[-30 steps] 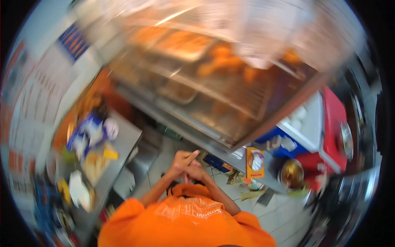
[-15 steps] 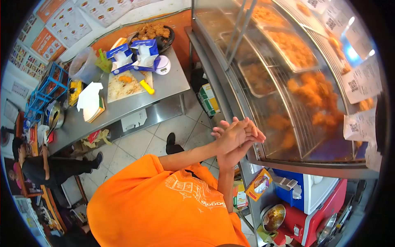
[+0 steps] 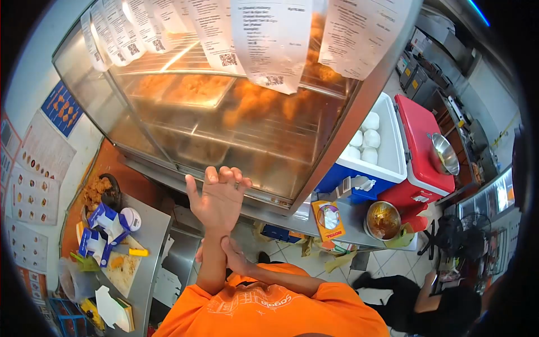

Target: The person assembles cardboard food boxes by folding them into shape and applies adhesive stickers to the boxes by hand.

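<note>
My left hand (image 3: 218,202) is raised palm toward me, thumb out to the side and fingertips slightly curled, holding nothing. Around my left forearm (image 3: 212,255), just below the wrist, my right hand (image 3: 237,259) is wrapped; some of its fingers are hidden behind the arm. Beyond the raised hand stands a glass display cabinet (image 3: 247,140) with fried food (image 3: 255,104) on racks and trays. Several printed receipts (image 3: 275,39) hang across its top. My fingertips overlap its lower edge in view; whether they touch it I cannot tell.
To the left, a metal table (image 3: 147,224) bears blue-and-white boxes, a cutting board (image 3: 126,275) and a yellow-handled knife (image 3: 138,252). At right are a blue cooler (image 3: 359,182) with white round packs, a red cooler (image 3: 426,146), a bowl (image 3: 383,220) and another person (image 3: 443,300).
The view has swung right, bringing the cabinet ahead. My hands, pressed together before, have separated; the right has slid down to the left forearm, and the left palm is now exposed.
</note>
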Demonstrator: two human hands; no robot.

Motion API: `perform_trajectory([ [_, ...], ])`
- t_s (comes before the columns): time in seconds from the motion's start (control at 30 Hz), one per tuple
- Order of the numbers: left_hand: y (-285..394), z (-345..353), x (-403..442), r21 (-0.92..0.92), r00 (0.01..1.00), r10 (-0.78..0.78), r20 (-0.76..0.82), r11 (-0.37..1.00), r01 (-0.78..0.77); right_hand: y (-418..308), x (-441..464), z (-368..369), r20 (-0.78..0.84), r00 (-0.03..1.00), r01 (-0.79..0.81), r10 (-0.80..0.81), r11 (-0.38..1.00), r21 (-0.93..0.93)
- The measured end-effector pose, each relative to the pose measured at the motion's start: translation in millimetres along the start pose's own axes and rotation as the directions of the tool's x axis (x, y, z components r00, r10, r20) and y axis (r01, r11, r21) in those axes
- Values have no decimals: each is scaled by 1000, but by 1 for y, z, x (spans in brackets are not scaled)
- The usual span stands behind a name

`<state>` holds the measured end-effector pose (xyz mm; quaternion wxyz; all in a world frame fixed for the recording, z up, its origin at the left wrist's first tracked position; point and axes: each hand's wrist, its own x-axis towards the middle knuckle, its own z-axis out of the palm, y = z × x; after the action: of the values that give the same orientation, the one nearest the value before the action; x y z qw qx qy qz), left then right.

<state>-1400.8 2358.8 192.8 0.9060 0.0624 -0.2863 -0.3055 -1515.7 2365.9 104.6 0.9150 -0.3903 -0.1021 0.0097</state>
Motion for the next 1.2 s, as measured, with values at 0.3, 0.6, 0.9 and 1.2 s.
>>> perform_trajectory([
  [0.3,19,29,3,-211,996,59,72,977,-43,13,-4,6,267,963,-18,25,999,-28],
  [0.6,14,-19,-22,-66,998,-34,-43,997,31,57,-15,-2,118,929,-361,350,929,88],
  [0.9,-1,-141,-112,910,877,240,-415,91,405,93,-32,-11,-277,750,-660,601,712,-241],
  [1.2,20,-230,-361,571,457,625,-633,-23,821,190,-83,-153,-156,557,-632,815,295,-716],
])
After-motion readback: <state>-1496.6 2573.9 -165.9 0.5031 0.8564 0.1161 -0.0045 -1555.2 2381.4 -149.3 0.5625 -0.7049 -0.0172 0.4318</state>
